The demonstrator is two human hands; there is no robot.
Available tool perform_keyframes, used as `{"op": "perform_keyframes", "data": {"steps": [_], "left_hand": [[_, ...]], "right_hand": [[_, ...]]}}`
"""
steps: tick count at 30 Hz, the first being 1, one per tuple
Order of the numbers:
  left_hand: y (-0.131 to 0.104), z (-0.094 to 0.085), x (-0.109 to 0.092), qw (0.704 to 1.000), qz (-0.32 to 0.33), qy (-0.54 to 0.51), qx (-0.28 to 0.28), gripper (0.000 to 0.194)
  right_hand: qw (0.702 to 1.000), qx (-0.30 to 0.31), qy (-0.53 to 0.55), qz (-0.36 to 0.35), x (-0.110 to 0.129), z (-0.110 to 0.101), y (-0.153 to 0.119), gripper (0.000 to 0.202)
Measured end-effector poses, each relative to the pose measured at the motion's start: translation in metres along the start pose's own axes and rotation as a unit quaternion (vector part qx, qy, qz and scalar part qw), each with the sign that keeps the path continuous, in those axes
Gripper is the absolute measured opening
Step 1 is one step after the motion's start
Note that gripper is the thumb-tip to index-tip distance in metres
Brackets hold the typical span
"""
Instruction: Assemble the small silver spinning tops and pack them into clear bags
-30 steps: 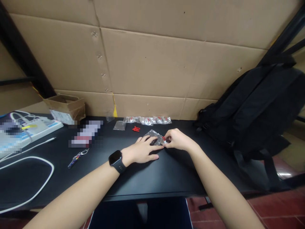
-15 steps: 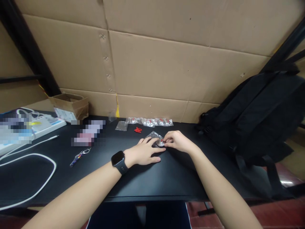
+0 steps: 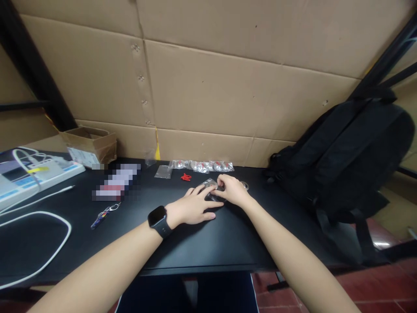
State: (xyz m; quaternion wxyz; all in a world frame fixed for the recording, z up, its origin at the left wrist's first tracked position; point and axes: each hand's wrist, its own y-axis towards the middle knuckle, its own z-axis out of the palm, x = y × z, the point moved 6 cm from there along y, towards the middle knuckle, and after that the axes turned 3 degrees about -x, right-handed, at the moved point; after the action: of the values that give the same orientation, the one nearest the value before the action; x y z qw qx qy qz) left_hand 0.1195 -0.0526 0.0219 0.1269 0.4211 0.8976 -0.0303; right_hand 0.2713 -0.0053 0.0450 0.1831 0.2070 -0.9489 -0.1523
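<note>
My left hand (image 3: 190, 208), with a black watch on its wrist, lies flat with fingers spread, pressing on a small clear plastic bag (image 3: 210, 180). A round metallic shape shows faintly through the bag between the fingers. The curled fingers of my right hand (image 3: 230, 189) pinch at the right side of the bag, close to my left fingertips. Partly hidden behind my right wrist, a round silver piece (image 3: 245, 185) rests on the black table (image 3: 182, 243).
Behind the hands sit several bagged silver discs (image 3: 202, 167) with red bits, a flat clear bag (image 3: 163, 172) and red cords (image 3: 186, 177). Leftward are a keychain (image 3: 104, 215), white cable (image 3: 67, 234), power strip (image 3: 48, 180) and cardboard box (image 3: 91, 145). A black backpack (image 3: 342, 148) stands right.
My right hand has shifted left over the bag. The silver piece with red that it pinched is gone from its fingers, and a round silver piece now shows right of the hand.
</note>
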Motion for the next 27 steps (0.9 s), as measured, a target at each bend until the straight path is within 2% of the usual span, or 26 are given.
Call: {"op": "perform_keyframes", "data": {"steps": [3,10,12,15,17,20,23,25,27], "left_hand": [[-0.001,-0.002,-0.002,1.0,0.003,-0.005,0.004,0.049],[-0.001,-0.004,0.0,0.999,0.026,-0.025,-0.01,0.046],[0.0,-0.011,0.002,0.998,0.039,-0.039,-0.039,0.039],[0.001,-0.028,0.003,0.991,0.047,-0.071,-0.105,0.028],[0.001,-0.037,0.004,0.986,0.04,-0.076,-0.146,0.025],[0.0,-0.044,0.005,0.98,0.012,-0.048,-0.195,0.043],[0.0,-0.045,0.007,0.973,-0.028,-0.014,-0.227,0.052],[0.001,-0.045,0.008,0.972,-0.043,0.001,-0.23,0.039],[0.001,-0.044,0.009,0.974,-0.046,0.013,-0.222,0.018]], "right_hand": [[0.999,0.01,0.033,-0.009,-0.004,-0.004,-0.002,0.021],[0.999,-0.028,0.016,0.033,-0.005,-0.003,0.0,0.012],[0.998,0.004,0.064,0.012,-0.005,-0.003,-0.001,0.017],[0.978,0.109,0.175,-0.021,-0.011,-0.004,-0.006,0.035],[0.963,0.147,0.225,-0.023,-0.02,-0.007,-0.008,0.031],[0.955,0.125,0.269,-0.02,-0.033,-0.011,-0.007,0.023],[0.953,0.101,0.285,-0.034,-0.032,-0.006,-0.005,0.032],[0.955,0.091,0.279,-0.052,-0.026,-0.002,-0.004,0.037],[0.958,0.078,0.265,-0.07,-0.019,-0.001,-0.003,0.033]]}}
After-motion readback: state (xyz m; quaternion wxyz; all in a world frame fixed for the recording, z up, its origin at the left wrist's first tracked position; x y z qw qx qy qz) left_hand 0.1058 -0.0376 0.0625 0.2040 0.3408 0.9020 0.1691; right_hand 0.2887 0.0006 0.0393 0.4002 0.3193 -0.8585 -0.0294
